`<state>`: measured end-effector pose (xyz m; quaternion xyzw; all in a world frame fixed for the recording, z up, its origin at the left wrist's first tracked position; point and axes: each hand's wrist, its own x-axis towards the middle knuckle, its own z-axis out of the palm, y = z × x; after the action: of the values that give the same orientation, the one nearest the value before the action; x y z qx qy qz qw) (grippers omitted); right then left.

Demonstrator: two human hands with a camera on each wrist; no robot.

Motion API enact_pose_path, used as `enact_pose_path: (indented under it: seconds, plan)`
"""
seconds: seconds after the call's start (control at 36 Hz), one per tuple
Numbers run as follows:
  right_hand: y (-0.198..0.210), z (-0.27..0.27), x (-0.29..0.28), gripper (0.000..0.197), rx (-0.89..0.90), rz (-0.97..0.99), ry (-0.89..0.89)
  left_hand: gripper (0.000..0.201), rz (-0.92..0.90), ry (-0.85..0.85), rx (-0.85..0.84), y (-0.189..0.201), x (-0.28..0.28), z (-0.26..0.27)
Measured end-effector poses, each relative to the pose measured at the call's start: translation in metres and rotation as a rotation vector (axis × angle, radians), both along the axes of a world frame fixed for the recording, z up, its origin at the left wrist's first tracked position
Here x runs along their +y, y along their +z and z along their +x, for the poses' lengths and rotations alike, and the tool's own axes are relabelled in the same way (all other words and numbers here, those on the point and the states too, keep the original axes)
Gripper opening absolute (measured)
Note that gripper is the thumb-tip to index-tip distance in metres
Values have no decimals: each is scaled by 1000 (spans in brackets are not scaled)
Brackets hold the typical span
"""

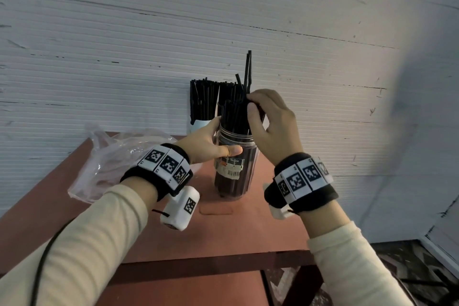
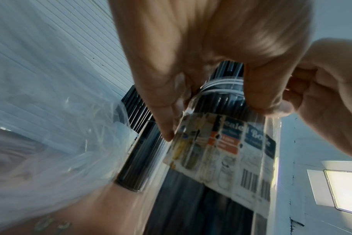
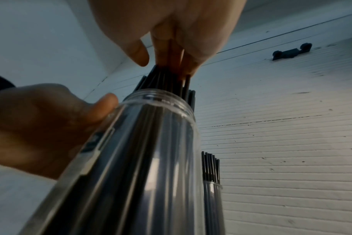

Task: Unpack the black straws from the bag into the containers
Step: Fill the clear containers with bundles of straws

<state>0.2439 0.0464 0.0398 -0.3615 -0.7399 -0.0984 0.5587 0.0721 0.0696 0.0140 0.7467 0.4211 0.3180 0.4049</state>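
A tall clear jar with a printed label stands on the red-brown table, packed with black straws. My left hand grips the jar near its threaded neck, thumb across the front; the left wrist view shows the jar under my left hand. My right hand pinches a few black straws above the jar's mouth, their tips sticking up past my fingers. In the right wrist view those straws run down from my right hand into the jar.
A second container full of black straws stands behind against the white ribbed wall. A crumpled clear plastic bag lies on the table's left side. The table's front edge and right edge drop to a dark floor.
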Motion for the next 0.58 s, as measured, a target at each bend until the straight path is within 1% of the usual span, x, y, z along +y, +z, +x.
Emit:
enact_pose_path:
  seconds: [0.11,0.19,0.31,0.36,0.42,0.47,0.58]
  plan:
    - [-9,-2,-3,26,-54,10,-45,105,9,-2,-11,-1,0,0]
    - [3,-3,-2,27,-25,-23,-12,102,6,-6,-4,-1,0,0]
    - [33,-1,9,51,8,-126,23,98,10,-9,14,0,1,1]
    - [49,-1,12,55,-1,-201,72,100,14,-3,15,0,1,1]
    - [61,-3,15,51,-57,-277,108,105,16,0,13,0,0,0]
    - [65,-6,15,45,-87,-275,125,107,14,-1,18,-1,1,0]
    - [55,-7,14,26,-9,-254,133,107,9,9,18,-3,4,-1]
